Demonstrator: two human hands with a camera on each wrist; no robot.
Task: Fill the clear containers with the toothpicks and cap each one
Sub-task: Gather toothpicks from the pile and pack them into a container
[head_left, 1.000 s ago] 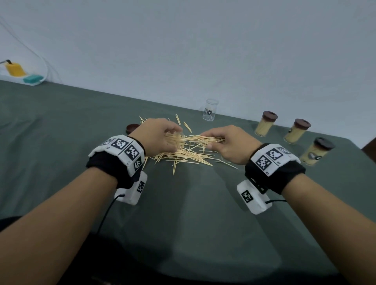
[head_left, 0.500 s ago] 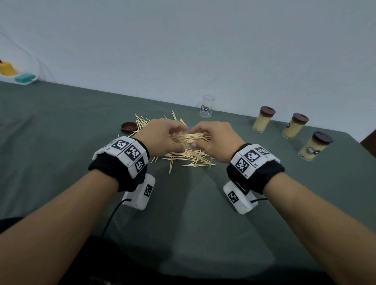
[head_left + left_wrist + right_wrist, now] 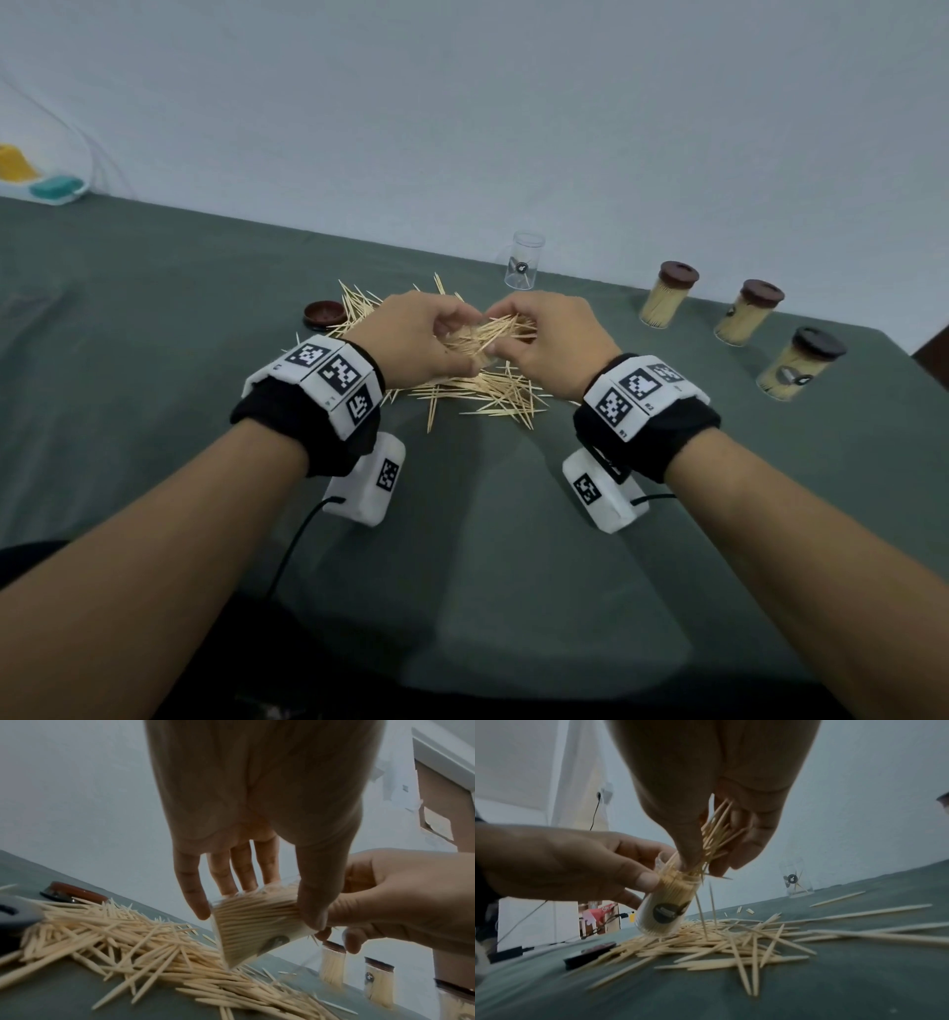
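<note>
My left hand [image 3: 418,336] [image 3: 577,866] grips a clear container [image 3: 254,925] [image 3: 667,902] packed with toothpicks, tilted, just above the loose toothpick pile [image 3: 477,390] [image 3: 133,939] [image 3: 731,943]. My right hand [image 3: 544,339] [image 3: 385,898] [image 3: 706,821] pinches a bundle of toothpicks [image 3: 716,833] at the container's mouth. A couple of toothpicks hang or fall beside the container. A brown cap [image 3: 323,312] [image 3: 74,890] [image 3: 590,953] lies left of the pile. An empty clear container [image 3: 526,259] [image 3: 795,880] stands behind the hands.
Three filled, capped containers [image 3: 667,300] [image 3: 750,318] [image 3: 801,362] stand in a row at the right on the green tablecloth [image 3: 154,308]. A yellow and teal object [image 3: 41,180] sits at the far left edge. A white wall rises behind the table.
Both hands came together and rose off the pile. The right hand gathered a bundle of toothpicks and brought it to the mouth of the container in the left hand.
</note>
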